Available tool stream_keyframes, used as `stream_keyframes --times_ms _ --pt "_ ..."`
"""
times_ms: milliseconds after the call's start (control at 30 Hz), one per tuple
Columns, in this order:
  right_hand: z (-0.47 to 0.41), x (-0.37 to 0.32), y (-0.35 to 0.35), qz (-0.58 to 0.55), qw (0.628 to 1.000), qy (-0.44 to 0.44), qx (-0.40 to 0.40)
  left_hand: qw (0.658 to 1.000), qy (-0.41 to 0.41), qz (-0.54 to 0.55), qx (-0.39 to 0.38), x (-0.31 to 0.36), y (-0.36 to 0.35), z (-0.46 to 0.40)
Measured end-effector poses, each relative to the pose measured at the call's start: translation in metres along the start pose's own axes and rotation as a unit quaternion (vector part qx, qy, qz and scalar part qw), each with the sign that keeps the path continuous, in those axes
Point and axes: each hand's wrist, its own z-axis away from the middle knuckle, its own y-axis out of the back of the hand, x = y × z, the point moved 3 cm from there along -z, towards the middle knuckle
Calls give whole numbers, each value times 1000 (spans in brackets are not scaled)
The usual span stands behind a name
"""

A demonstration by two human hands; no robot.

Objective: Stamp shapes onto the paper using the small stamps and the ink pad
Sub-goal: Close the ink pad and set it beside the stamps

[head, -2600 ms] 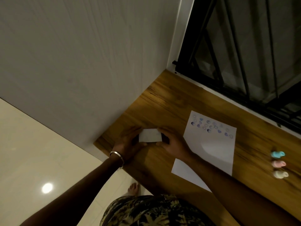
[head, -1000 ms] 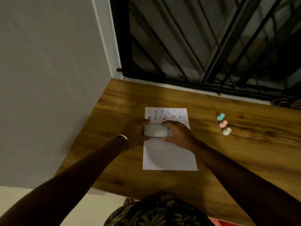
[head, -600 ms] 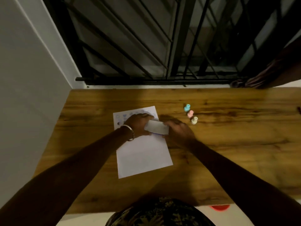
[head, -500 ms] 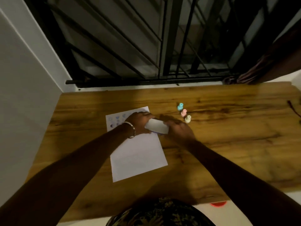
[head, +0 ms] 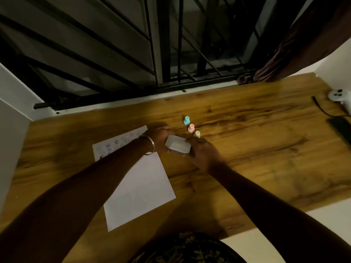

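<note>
Head view: left hand (head: 160, 138) and right hand (head: 202, 154) clamped together on white ink pad (head: 178, 147), held above wooden table (head: 266, 149) just right of paper (head: 140, 185); blue stamp (head: 186, 120), pink stamp (head: 191, 127), cream stamp (head: 197, 134) lined up just beyond

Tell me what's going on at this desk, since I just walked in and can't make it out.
A person stands at a wooden desk, holding a small white ink pad case between the left hand and right hand. A sheet of paper lies beside it, with rows of bluish stamped shapes at its far end. Three small stamps, blue, pink and cream, stand in a row just beyond the hands, none picked up.
</note>
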Motion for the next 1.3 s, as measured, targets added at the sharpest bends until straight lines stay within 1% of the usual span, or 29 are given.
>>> stream_keyframes --times_ms 133,267,367,500,733,867,1167,1300 --pt "-3 2 -7 29 1000 2 -3 999 11 -29 -22 -7 0 -8" --pt "0 3 -11 46 998 29 17 999 27 -21 -20 -11 0 -12" --pt "1 2 -14 59 998 26 27 999 32 -8 10 -10 2 -15" --pt "-3 -2 -14 38 999 24 26 998 28 23 48 -2 6 -20" --pt "-9 -10 -15 41 999 14 29 989 70 94 85 5 8 -23" --pt "-12 -12 -15 38 999 -4 29 979 96 142 112 7 7 -26" --pt "-10 -15 -13 28 999 -8 41 974 108 152 132 1 -1 -14" --pt "-5 -28 -17 22 999 24 37 964 139 137 178 -20 -7 22"
